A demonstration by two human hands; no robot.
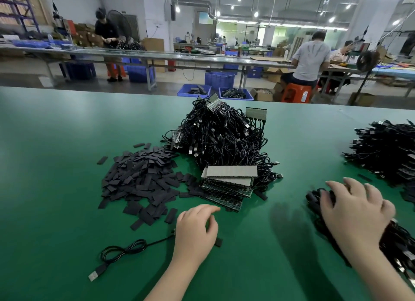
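My left hand [195,228] lies near the front of the green table [56,143], fingers curled over the end of a black USB cable [125,251] whose plug lies at the lower left; a small black piece [218,242] pokes out beside the hand. My right hand [354,208] hovers with spread fingers over a small bundle of black cables [314,199], touching or just above it. A heap of flat black sleeves [139,179] lies left of centre. Green circuit boards [226,188] are stacked in front of a big tangle of USB cables [222,136].
Another pile of black cables [386,150] fills the right side, and more cables [399,251] lie by my right wrist. Beyond the table's far edge are blue crates [194,90], long workbenches and several people working.
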